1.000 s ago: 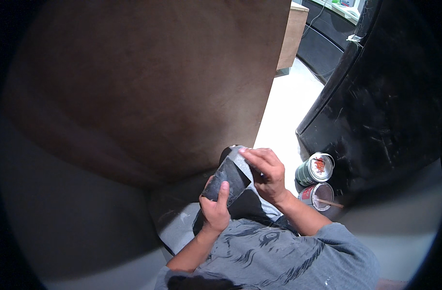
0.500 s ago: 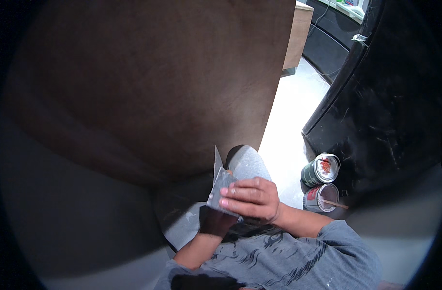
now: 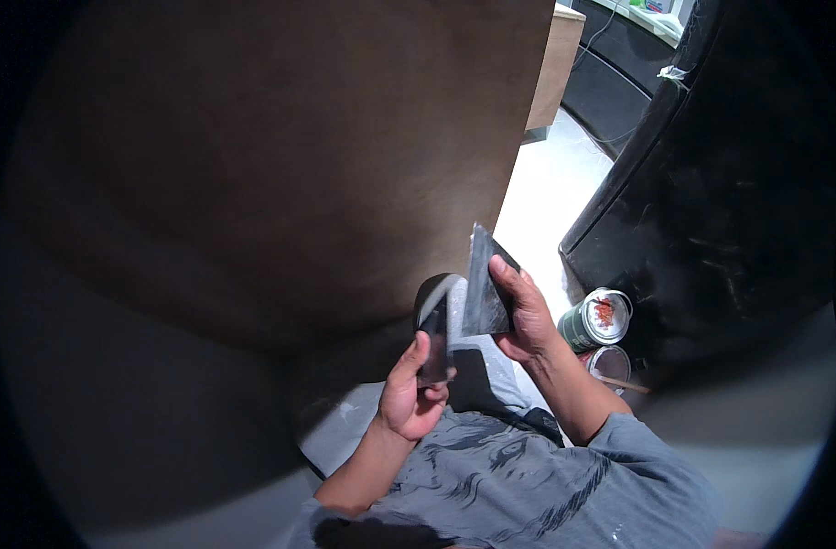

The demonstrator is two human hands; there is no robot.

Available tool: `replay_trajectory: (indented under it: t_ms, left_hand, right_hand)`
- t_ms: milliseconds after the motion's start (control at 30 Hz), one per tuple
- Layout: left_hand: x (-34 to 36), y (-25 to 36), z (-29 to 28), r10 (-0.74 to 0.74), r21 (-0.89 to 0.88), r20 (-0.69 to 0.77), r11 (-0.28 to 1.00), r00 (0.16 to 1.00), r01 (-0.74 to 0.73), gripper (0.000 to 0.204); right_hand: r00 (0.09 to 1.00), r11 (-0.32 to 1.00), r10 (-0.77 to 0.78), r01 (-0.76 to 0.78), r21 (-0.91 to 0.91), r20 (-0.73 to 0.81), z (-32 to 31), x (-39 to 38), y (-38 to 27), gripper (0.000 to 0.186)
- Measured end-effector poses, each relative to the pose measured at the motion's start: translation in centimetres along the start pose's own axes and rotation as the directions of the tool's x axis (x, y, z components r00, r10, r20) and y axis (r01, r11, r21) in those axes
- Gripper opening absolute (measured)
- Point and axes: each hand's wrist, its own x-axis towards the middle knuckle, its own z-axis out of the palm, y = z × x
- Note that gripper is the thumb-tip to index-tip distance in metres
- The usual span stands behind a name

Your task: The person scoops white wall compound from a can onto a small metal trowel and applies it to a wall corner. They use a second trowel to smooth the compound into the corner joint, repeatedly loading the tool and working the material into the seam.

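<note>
While hands (image 3: 409,398) (image 3: 531,322) hold blades (image 3: 434,355) (image 3: 482,295), one can's (image 3: 610,360) stick (image 3: 625,385) protrudes.

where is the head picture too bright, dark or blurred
Head view: the floor strip is washed out nearly white; head view: the brown panel darkens toward its lower left; head view: the flat tool in the left hand looks slightly blurred; head view: the corners go black.
</note>
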Motion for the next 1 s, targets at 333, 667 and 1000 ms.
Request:
replay_trajectory:
  t_ms: [333,667,1000]
  left_hand:
    - [-1.4,-1.0,4.2,-0.012,0.124,-0.16,0.992,0.987,0.033,0.025]
    - [-1.1,0.9,3.6,0.113,0.115,-0.167,0.989,0.979,-0.095,0.022]
    - [-1.3,-0.6,3.0,0.09,0.321,-0.268,0.947,0.959,0.001,0.024]
  right_hand:
    - [0.981,0.992,0.124,-0.123,-0.015,0.146,-1.7,0.8,2.5,0.041]
    - [0.94,0.957,0.256,-0.214,-0.193,0.227,-8.4,0.0,3.4,0.046]
    - [0.97,0.959,0.194,-0.155,-0.238,0.15,-2.9,0.8,2.2,0.04]
